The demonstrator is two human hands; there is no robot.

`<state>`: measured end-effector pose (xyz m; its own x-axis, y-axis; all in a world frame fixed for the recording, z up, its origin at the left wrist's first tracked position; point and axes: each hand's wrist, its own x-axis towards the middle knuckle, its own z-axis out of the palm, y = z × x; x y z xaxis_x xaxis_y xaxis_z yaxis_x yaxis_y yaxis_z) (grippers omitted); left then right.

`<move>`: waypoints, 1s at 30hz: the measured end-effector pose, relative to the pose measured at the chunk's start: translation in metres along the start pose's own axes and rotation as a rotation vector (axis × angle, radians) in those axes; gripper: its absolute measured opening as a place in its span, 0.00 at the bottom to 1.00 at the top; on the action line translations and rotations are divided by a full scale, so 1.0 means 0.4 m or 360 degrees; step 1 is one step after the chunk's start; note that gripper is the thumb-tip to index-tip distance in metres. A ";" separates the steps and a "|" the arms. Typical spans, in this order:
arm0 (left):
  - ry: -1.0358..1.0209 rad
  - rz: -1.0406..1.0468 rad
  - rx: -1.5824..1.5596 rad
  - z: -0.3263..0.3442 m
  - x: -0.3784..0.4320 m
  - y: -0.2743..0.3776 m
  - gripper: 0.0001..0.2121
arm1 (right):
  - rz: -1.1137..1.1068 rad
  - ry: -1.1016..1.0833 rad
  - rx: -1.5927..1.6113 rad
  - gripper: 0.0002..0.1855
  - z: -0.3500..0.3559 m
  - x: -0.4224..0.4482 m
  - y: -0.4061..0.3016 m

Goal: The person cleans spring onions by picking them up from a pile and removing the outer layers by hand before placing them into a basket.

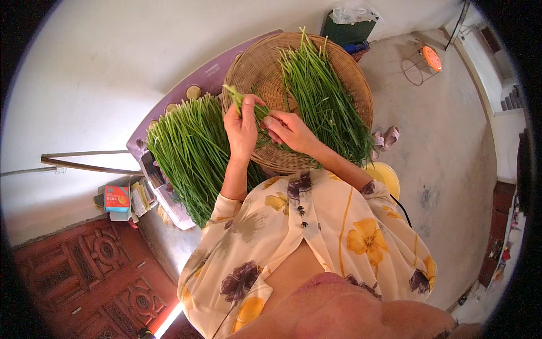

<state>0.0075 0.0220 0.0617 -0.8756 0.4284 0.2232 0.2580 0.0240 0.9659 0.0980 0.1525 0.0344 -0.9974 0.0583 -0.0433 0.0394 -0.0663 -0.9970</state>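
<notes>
My left hand is closed around a small bunch of garlic chives, its pale cut ends pointing up past the thumb. From the right, my right hand pinches the green leaves of the same bunch; its fingertips are partly hidden. Both hands are over the left part of a round wicker basket. In the basket's right side lies a thick heap of chives, stems towards the far rim. To the left of my left hand, a larger pile of chives lies with its pale ends away from me.
A purple board with round knobs runs behind the pile, along the wall. On the right floor are pink slippers, a yellow bucket and an orange-topped stool. Boxes and a carved red door are at left.
</notes>
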 end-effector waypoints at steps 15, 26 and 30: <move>0.1081 0.0133 -0.1049 -0.139 0.067 0.044 0.15 | 0.0413 -0.0196 -0.1176 0.18 -0.188 -0.153 0.210; 0.0323 0.0089 -0.0364 0.041 -0.020 0.038 0.19 | -0.0370 0.0186 -0.0505 0.21 -0.041 -0.050 -0.033; 0.0500 0.0005 -0.0526 0.012 0.001 0.042 0.17 | 0.0040 -0.0190 -0.0446 0.15 0.006 -0.057 0.046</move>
<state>0.0136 0.0271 0.0774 -0.9696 0.1319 0.2061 0.1614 -0.2883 0.9438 0.1214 0.1475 0.0171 -0.9953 -0.0585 -0.0771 0.0631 0.2118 -0.9753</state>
